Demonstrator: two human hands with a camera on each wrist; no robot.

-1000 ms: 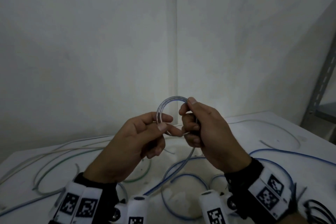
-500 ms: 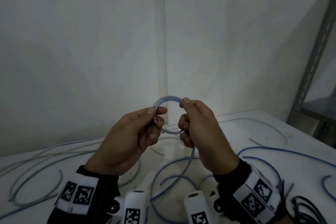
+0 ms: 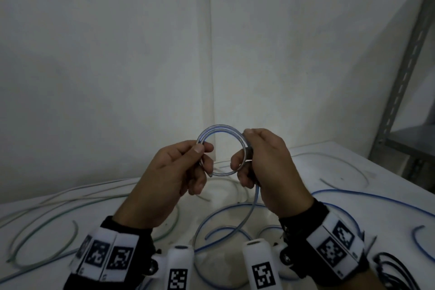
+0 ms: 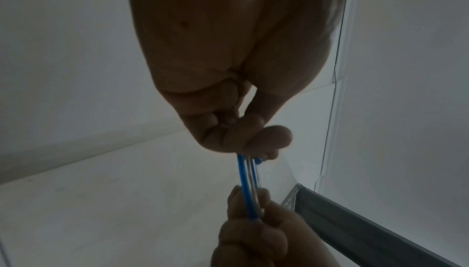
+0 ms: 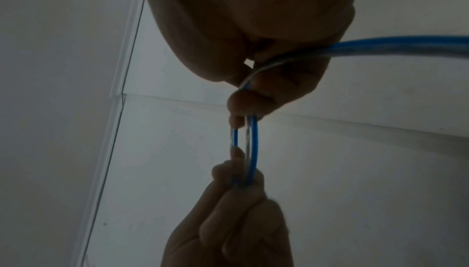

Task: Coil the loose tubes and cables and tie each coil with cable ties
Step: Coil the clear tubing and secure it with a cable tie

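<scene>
- The blue tube point(image 3: 221, 130), glossy and translucent with a blue stripe along it, is wound into a small round coil of about two turns and held in the air above the table point(image 3: 306, 172).
- The left hand point(image 3: 171, 176) pinches the coil at its 9 o'clock side, thumb pressed against curled fingers; the left wrist view shows the strands side by side leaving those fingertips.
- The right hand point(image 3: 266, 167) grips the coil at its 3 o'clock side, fingers curled round the strands.
- From the right hand the tube's free length drops toward 6 o'clock and curves in loose arcs over the matte white tabletop.
- Pale clear tubes point(image 3: 47, 219) sprawl in long bends at 8 o'clock on the table.
- A bundle of thin black cable ties point(image 3: 397, 268) lies at 4 o'clock.
- A grey slotted metal shelf post point(image 3: 404, 66) rises at 2 o'clock.
</scene>
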